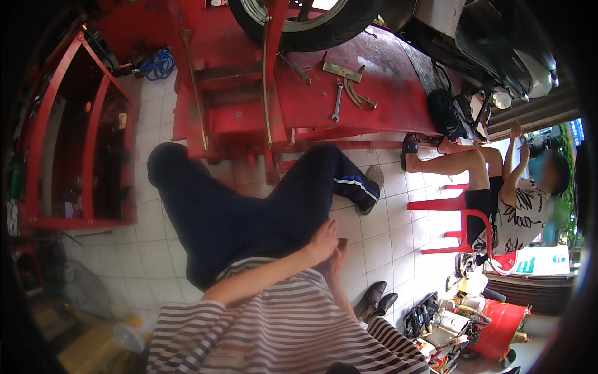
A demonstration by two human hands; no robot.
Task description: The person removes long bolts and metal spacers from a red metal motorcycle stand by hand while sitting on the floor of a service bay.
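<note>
My left hand [324, 242] reaches across my body to the side of my right thigh, its fingers bent together. Just beside it my right hand [337, 260] is closed around a small dark brown thing [342, 242], whose kind I cannot make out. The two hands almost touch. Whatever lies under the left fingers is hidden. Both hands are above the tiled floor, next to my dark blue trousers [249, 209].
Ahead stands a red work platform [299, 112] with a wrench [337, 101], a metal bracket [342, 70] and a motorcycle wheel [305, 25]. A red rack [93, 143] is at left. On the right a person [523, 199] sits on a red plastic chair [476, 227]. Black shoes [375, 299] lie nearby.
</note>
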